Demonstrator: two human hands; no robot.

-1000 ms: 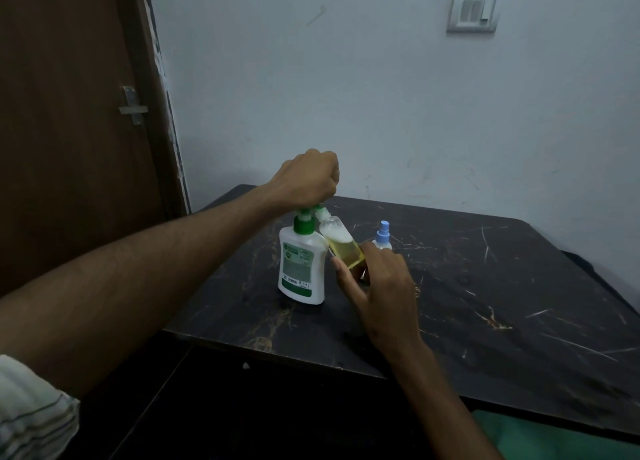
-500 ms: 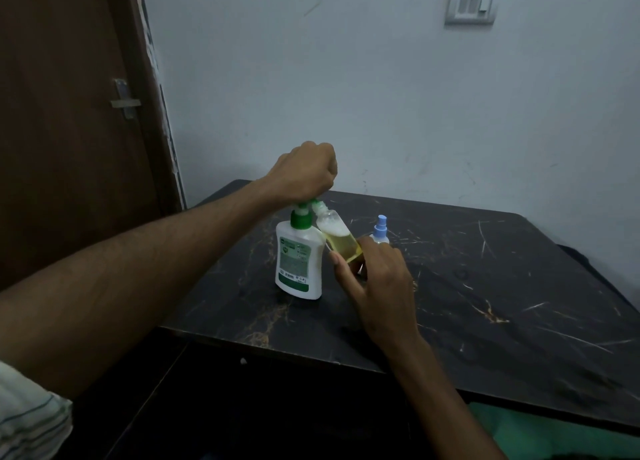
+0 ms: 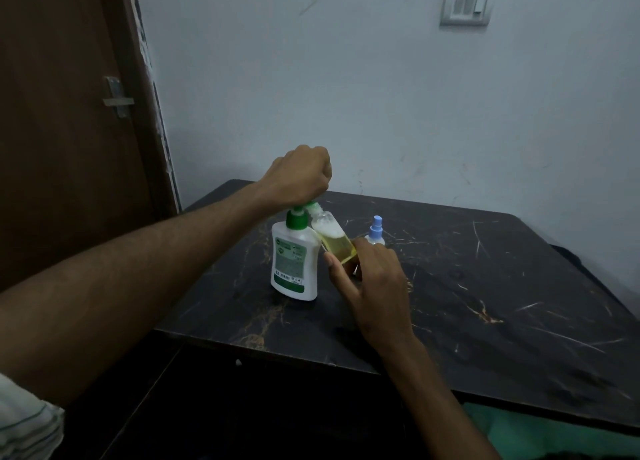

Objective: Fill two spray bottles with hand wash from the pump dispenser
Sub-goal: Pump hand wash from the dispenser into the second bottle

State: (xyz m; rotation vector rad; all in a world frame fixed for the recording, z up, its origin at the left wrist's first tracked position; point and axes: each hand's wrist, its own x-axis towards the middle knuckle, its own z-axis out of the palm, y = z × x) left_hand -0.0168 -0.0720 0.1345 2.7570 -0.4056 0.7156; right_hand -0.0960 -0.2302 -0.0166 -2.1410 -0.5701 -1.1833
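Observation:
A white pump dispenser (image 3: pixel 295 258) with a green collar stands on the dark marble-patterned table (image 3: pixel 485 304). My left hand (image 3: pixel 300 177) sits fisted on top of its pump head, which it hides. My right hand (image 3: pixel 370 283) holds a clear spray bottle (image 3: pixel 336 241) tilted with its open mouth under the green nozzle; yellowish liquid with white foam fills its lower part. A second spray bottle (image 3: pixel 375 233) with a blue spray top stands just behind my right hand, partly hidden.
A brown door (image 3: pixel 69 113) with a metal latch stands at the left. A pale wall with a switch plate (image 3: pixel 465 2) lies behind the table. Green cloth (image 3: pixel 554 435) shows below the table's front right edge.
The view has shifted slightly. My left hand stays fisted on the pump head and my right hand keeps the tilted bottle under the nozzle.

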